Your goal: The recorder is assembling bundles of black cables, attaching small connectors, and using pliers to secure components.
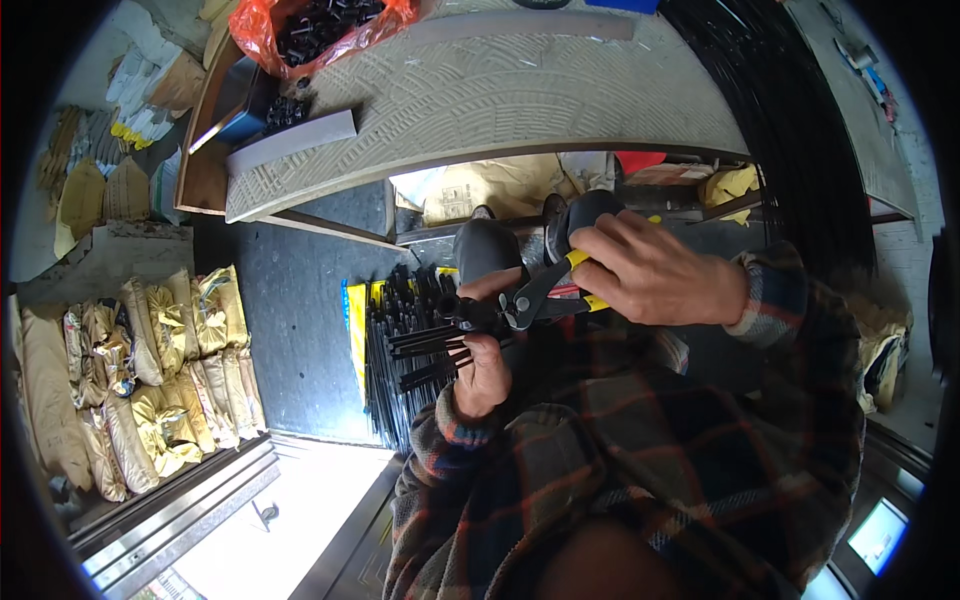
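My right hand [655,268] is closed around yellow-gripped pliers [532,298] with dark metal jaws. My left hand [482,376] grips a few thin black strips [425,348], their loose ends pointing left. Where the jaws meet the strips sits a small dark round piece [460,310]; its exact shape is hard to make out. Both hands work close together above my lap. Just left of them, a large bundle of similar black strips [388,370] lies over a yellow and blue sheet [354,320].
A patterned worktable [470,110] spans the far side, bearing a red plastic bag [262,38] of small black parts and a flat grey bar [295,140]. Long black strands [800,110] hang over its right end. Stacked brown paper packages [130,385] stand at the left.
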### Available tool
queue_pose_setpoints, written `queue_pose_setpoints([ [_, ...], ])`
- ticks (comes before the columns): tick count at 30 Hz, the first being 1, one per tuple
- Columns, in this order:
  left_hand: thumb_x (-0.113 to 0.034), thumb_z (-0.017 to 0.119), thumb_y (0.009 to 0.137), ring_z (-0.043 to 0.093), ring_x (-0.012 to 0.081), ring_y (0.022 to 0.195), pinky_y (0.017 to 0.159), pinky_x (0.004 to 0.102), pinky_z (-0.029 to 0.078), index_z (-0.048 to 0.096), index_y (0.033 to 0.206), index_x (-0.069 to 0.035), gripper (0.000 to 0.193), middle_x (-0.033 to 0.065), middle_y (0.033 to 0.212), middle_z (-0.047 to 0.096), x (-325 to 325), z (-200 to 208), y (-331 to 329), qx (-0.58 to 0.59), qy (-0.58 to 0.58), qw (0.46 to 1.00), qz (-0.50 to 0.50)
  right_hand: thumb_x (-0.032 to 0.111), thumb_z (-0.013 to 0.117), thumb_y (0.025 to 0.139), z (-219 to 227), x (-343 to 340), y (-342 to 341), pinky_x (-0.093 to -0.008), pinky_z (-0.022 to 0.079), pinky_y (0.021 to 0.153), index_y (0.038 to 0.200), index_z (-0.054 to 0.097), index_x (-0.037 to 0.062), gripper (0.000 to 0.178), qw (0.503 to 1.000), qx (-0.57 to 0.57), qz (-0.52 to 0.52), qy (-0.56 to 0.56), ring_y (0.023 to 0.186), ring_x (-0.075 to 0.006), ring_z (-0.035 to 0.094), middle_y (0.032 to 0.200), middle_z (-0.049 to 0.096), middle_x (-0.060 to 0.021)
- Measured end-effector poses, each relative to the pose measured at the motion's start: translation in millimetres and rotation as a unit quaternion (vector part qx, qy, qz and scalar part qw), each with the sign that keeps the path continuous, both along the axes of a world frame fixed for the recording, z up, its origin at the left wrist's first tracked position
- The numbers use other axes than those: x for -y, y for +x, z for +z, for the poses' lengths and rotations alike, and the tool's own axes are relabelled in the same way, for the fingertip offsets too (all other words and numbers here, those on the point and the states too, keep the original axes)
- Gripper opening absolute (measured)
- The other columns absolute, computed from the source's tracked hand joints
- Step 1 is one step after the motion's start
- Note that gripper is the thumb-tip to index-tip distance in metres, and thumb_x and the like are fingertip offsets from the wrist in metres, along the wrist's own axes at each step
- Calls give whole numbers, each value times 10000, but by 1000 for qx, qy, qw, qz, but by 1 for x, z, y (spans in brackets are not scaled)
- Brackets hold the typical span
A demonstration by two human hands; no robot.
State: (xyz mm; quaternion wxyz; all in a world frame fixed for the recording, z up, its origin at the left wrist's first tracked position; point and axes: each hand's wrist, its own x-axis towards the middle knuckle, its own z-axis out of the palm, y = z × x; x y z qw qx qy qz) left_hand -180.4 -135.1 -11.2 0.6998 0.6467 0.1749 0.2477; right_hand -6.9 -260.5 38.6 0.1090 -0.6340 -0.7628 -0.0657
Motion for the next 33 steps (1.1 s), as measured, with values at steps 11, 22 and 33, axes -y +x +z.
queue_pose_setpoints([
  [11,-595,297,872,454,120,700,676,268,371,456,1058,6,649,51,774,493,-11,-10,-2,133,-71,980,-130,2,545,793,56,-17,33,-315,462,591,961,390,14,229,733,-516,25,-443,713,-191,611,859,599,-95],
  [22,-586,290,878,450,113,694,674,261,369,450,1052,2,633,41,751,490,-12,-4,-4,114,-62,982,-136,27,535,814,54,-19,36,-351,442,588,973,385,29,218,812,-422,103,-390,723,-244,598,907,597,-113],
  [33,-579,306,887,466,100,671,627,246,374,412,1209,25,692,35,707,508,-17,-10,19,81,-18,996,-24,102,580,814,33,-37,46,-391,425,606,979,409,51,244,883,-366,48,-289,729,-309,576,847,558,-123],
])
